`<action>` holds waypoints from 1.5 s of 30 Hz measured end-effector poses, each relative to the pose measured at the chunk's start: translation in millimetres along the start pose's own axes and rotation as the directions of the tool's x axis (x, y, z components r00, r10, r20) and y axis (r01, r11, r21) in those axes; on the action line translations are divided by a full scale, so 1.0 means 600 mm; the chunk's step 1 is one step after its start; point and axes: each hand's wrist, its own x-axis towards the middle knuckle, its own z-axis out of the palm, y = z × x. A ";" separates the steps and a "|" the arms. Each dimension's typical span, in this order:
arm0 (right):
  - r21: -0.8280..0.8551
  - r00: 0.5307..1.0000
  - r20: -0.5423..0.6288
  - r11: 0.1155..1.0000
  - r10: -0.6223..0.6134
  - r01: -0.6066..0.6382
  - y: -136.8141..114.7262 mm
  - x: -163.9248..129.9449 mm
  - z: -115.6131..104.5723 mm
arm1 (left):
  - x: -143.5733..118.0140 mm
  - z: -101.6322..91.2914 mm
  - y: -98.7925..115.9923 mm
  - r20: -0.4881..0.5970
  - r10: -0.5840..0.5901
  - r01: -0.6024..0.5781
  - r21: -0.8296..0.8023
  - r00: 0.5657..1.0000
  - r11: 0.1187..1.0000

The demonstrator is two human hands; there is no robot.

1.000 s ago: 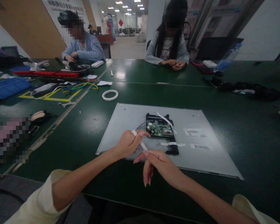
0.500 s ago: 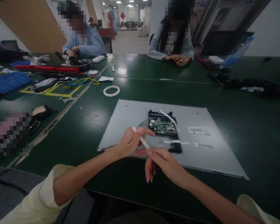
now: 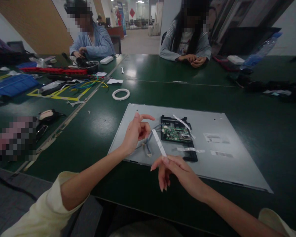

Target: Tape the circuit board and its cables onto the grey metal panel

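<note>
Holding a thin white strip (image 3: 159, 143) up over the grey panel (image 3: 236, 164), the right hand (image 3: 174, 168) pinches its lower end between thumb and first finger. The other fingers (image 3: 162, 180) of that hand hang down, a little spread. The strip slants up from those fingers toward the left hand (image 3: 136, 132). Its top end sits just beside the left fingers, but you cannot tell if they touch it. The left hand is partly curled, with the first finger pointing out to the side.

Just past the strip, a small green board (image 3: 175, 132) lies on the panel in a black frame (image 3: 190, 154). Thin wires (image 3: 148, 144) run from the board to a spot under the left fingers. Two more white strips (image 3: 189, 150) are stuck near the board. The panel lies flat on the green surface (image 3: 261, 108). Farther off from the fingers, a white tape ring (image 3: 120, 94) lies on the surface. Two other people (image 3: 187, 41) sit at the far side.
</note>
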 end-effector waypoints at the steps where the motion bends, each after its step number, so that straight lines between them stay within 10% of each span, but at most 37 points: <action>1: -0.007 1.000 0.008 1.000 -0.007 0.007 -0.001 0.000 0.001 | -0.003 0.002 -0.003 0.080 -0.038 0.038 0.009 0.996 0.999; 5: -0.024 1.000 0.022 1.000 -0.003 0.003 -0.002 -0.001 0.003 | -0.021 0.011 -0.004 0.427 -0.155 0.105 0.138 0.891 0.985; 8: -0.043 1.000 0.013 0.999 0.023 -0.023 -0.002 0.000 0.003 | -0.031 0.017 0.001 0.481 -0.161 0.053 0.231 0.862 0.971; 17: 0.024 0.997 -0.062 0.999 0.040 -0.038 0.003 0.008 0.000 | -0.034 0.024 0.001 0.268 -0.023 -0.080 0.365 0.963 0.927; 36: 0.037 0.999 -0.053 0.999 0.002 0.000 -0.006 0.011 0.002 | -0.029 0.024 0.003 0.177 -0.006 -0.047 0.295 0.984 0.954; 39: 0.054 1.000 -0.028 0.998 -0.011 0.012 -0.008 0.005 -0.001 | -0.007 0.004 0.009 -0.050 0.116 -0.107 0.157 0.992 0.982; 42: 0.059 0.999 -0.040 0.998 -0.021 0.023 -0.004 0.001 -0.005 | 0.014 -0.018 0.016 -0.389 0.315 -0.302 0.096 0.866 0.949; 45: 0.068 0.996 -0.072 0.996 -0.053 0.058 0.001 0.002 -0.007 | 0.009 -0.013 0.014 -0.330 0.262 -0.258 0.057 0.907 0.965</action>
